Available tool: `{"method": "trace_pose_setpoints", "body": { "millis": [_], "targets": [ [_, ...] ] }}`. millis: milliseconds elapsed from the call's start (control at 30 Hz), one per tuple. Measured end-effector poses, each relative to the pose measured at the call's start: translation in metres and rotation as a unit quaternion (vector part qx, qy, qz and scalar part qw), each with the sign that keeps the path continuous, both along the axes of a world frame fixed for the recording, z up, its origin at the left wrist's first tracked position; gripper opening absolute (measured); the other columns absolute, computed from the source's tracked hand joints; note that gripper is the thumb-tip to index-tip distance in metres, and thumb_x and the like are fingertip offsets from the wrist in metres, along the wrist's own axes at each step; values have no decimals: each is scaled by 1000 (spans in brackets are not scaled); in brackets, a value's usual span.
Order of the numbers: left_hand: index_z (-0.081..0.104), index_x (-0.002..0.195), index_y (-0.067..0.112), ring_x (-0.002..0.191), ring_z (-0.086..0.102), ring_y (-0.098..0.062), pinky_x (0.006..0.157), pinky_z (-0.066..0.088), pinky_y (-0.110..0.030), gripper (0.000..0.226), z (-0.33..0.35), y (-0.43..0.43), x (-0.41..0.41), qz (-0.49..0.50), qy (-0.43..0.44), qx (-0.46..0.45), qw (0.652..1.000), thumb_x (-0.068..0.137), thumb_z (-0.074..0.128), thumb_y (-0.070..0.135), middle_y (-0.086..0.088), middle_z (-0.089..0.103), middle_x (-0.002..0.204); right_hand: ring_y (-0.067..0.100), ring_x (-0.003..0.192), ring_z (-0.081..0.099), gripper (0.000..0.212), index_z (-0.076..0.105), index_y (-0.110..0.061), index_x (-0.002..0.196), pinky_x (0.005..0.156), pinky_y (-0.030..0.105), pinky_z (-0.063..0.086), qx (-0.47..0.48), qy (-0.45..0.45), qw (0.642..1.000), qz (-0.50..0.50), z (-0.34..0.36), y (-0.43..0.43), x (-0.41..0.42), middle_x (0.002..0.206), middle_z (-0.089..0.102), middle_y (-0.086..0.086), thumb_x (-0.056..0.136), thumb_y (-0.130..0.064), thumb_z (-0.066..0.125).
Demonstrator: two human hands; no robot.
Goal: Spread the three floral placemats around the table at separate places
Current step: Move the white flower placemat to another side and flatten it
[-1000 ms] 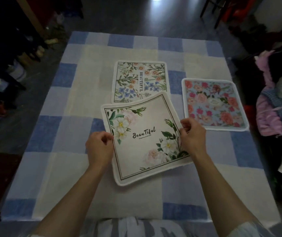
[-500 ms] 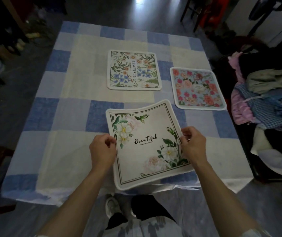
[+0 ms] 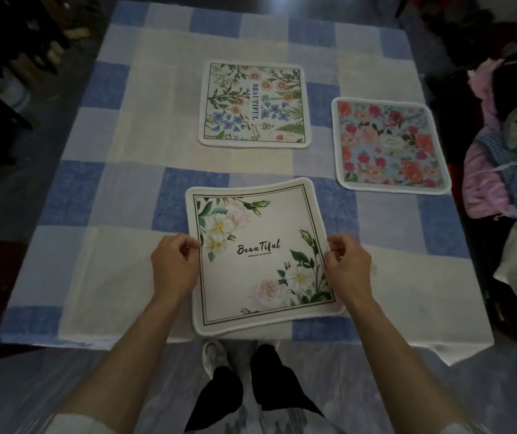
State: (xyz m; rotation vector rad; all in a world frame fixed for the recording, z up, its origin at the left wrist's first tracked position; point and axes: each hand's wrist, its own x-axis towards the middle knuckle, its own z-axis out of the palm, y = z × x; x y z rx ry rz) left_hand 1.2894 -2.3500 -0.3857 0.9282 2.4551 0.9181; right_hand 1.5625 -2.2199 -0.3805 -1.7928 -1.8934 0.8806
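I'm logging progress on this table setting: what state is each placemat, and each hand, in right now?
white-rose placemat: held by both side edges, not yet flat, far right corner curled up.
blue-flower placemat: flat on the tablecloth, untouched.
pink-rose placemat: flat at the tablecloth's right side, untouched.
left hand: pinches the white-rose placemat's left edge.
right hand: pinches its right edge.

1. The left hand (image 3: 174, 265) is at near left, knuckles up and fingers curled. Thumb and fingertips pinch the left edge of the cream placemat (image 3: 251, 277).
2. The right hand (image 3: 349, 267) mirrors it at near right, pinching the mat's right edge.
3. Both bare forearms reach in from the near side, angled inward toward the hands, with wrists straight.
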Motion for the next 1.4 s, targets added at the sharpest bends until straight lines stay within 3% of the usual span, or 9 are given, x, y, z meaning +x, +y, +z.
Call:
{"method": "trace_pose_setpoints", "body": {
  "millis": [100,200,333,567,633,733,967,1167,1400],
  "targets": [
    [73,87,11,71,58,-17,72,40,-23,12,-8,-4,-2,-3,3,-41,999,81,66,3,-11,66,89,16,78,59,17,65,-12,101,71,19,43,-31,-22,999,27,-7,7,2,90,65,4,85,-6,64],
    [71,92,10,73,55,-17,73,39,-24,13,-11,-4,-2,-28,2,-82,996,79,68,8,-12,63,93,21,74,57,9,62,-7,88,61,27,39,-90,-74,990,79,-9,15,1,83,62,7,84,-14,65],
    [70,96,10,81,56,-21,74,40,-27,20,-4,5,-1,-41,6,-110,993,76,71,11,-12,61,101,19,69,51,15,57,-11,81,54,26,31,-102,-88,985,107,-5,22,-3,79,58,6,86,-22,66],
    [68,99,9,97,59,-28,81,43,-32,22,16,26,-7,-52,43,-92,993,77,71,14,-15,62,109,26,94,58,25,63,-7,110,78,34,45,-65,-51,989,124,12,39,-17,100,62,9,88,-19,61],
    [68,101,7,100,58,-29,83,45,-34,25,22,32,-10,-62,59,-84,993,77,71,13,-15,62,108,26,106,55,37,59,-7,125,92,35,44,-50,-48,987,143,17,43,-25,114,59,11,89,-19,61],
    [66,107,5,103,56,-33,85,46,-39,30,29,41,-14,-78,88,-81,990,78,69,12,-18,64,108,26,114,54,43,55,-9,131,98,36,43,-29,-50,981,185,24,48,-40,125,56,11,90,-19,62],
    [62,110,8,104,53,-29,85,43,-37,27,23,77,-28,-137,80,-75,984,84,64,17,-13,60,109,23,118,51,40,55,-14,130,98,34,41,8,-95,965,243,30,63,-74,128,55,6,91,-24,61],
    [60,105,13,98,51,-26,75,39,-34,22,4,107,-43,-176,94,-87,976,83,60,17,-9,60,104,24,120,49,35,57,-13,127,100,32,39,20,-111,958,262,24,86,-94,127,55,7,93,-19,59],
    [62,114,8,104,53,-33,84,47,-44,35,-8,113,-51,-191,122,-105,968,79,64,13,-14,62,112,26,116,52,34,61,-10,123,99,35,42,24,-93,961,259,12,114,-107,121,58,9,89,-5,59]
  ]
}}
